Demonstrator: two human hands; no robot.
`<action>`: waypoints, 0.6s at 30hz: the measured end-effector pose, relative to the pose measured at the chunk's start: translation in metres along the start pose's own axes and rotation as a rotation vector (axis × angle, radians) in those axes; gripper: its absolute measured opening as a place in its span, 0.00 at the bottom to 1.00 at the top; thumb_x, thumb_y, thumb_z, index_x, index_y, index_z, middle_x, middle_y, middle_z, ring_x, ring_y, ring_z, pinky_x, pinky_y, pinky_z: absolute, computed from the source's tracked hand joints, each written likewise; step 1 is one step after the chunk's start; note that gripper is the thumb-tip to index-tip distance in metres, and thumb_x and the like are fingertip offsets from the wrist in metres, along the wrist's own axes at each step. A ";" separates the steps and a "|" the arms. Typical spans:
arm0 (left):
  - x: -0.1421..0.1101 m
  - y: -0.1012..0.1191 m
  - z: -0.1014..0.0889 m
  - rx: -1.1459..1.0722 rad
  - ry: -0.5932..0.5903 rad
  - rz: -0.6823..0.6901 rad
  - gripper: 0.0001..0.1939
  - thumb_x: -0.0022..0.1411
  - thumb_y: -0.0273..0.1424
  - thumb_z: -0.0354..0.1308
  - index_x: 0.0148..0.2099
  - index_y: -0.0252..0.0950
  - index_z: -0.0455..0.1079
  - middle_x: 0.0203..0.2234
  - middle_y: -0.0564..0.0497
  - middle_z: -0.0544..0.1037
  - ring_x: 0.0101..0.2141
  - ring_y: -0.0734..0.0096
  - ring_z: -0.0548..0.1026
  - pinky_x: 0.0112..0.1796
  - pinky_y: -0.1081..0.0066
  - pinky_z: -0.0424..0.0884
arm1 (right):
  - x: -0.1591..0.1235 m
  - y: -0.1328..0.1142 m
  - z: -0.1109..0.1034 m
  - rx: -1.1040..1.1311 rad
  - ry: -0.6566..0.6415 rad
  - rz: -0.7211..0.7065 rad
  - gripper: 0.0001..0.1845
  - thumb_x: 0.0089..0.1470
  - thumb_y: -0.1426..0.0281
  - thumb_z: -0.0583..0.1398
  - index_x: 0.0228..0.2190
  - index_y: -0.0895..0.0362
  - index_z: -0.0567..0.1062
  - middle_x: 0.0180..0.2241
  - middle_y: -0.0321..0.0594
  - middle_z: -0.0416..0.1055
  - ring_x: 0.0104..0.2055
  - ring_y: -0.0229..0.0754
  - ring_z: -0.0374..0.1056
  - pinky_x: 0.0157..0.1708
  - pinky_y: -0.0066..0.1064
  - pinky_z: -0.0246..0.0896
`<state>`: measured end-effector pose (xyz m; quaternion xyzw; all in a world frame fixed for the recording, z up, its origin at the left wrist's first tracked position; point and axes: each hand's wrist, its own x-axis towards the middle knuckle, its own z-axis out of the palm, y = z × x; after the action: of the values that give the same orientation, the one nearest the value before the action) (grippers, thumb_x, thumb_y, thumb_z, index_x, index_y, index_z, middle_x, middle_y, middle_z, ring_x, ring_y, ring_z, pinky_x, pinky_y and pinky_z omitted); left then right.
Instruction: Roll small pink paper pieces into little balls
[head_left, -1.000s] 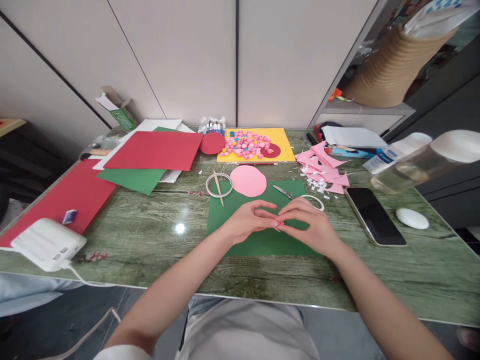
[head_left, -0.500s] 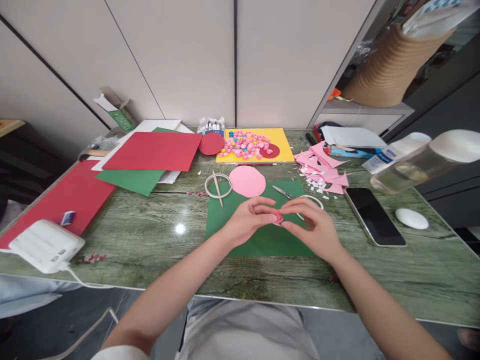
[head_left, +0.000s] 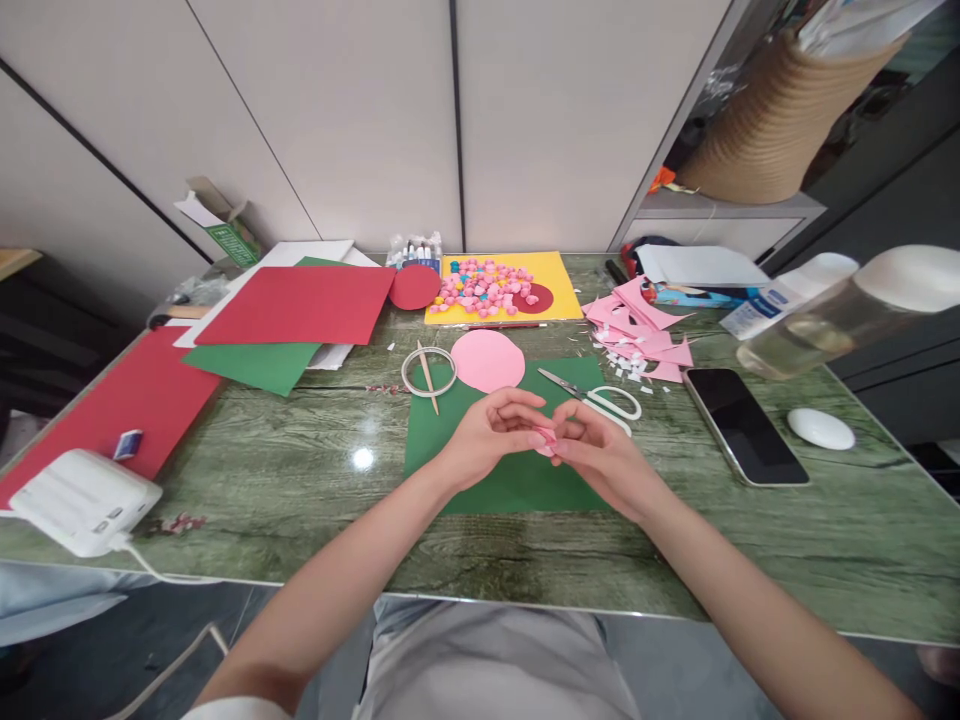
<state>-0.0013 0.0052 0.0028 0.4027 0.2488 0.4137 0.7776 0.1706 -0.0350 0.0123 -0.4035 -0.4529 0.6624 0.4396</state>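
In the head view, the left hand and right hand pinch a pink piece in their fingers above the green sheet, the piece's shape largely hidden by them, while the far-right basket's white contents are cut off.

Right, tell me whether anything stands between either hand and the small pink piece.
Nothing visible does: fingers of both the left hand and the right hand touch the small pink piece, held above the green sheet.

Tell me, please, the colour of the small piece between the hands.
The small piece is pink, best seen in the head view.
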 end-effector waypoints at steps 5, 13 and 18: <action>0.000 0.000 -0.001 0.022 -0.014 0.010 0.17 0.44 0.22 0.69 0.39 0.36 0.72 0.28 0.53 0.81 0.28 0.74 0.78 0.33 0.73 0.72 | -0.001 -0.001 -0.001 0.040 0.027 -0.001 0.09 0.49 0.71 0.65 0.31 0.54 0.69 0.27 0.32 0.70 0.30 0.33 0.65 0.31 0.25 0.60; 0.000 0.004 -0.004 0.130 -0.042 -0.022 0.16 0.47 0.24 0.68 0.40 0.37 0.71 0.29 0.53 0.81 0.31 0.72 0.79 0.37 0.70 0.73 | 0.001 -0.001 -0.006 -0.024 0.094 -0.065 0.09 0.49 0.70 0.65 0.32 0.54 0.70 0.26 0.32 0.70 0.29 0.33 0.65 0.30 0.26 0.60; -0.002 0.008 -0.001 0.224 -0.008 -0.026 0.16 0.46 0.26 0.69 0.39 0.36 0.71 0.29 0.52 0.81 0.32 0.70 0.79 0.37 0.70 0.72 | 0.004 0.001 -0.010 -0.120 0.161 -0.144 0.08 0.50 0.68 0.64 0.32 0.53 0.70 0.25 0.31 0.69 0.28 0.34 0.66 0.31 0.27 0.62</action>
<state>-0.0063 0.0069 0.0087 0.4855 0.2959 0.3715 0.7340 0.1783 -0.0294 0.0079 -0.4473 -0.4827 0.5664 0.4961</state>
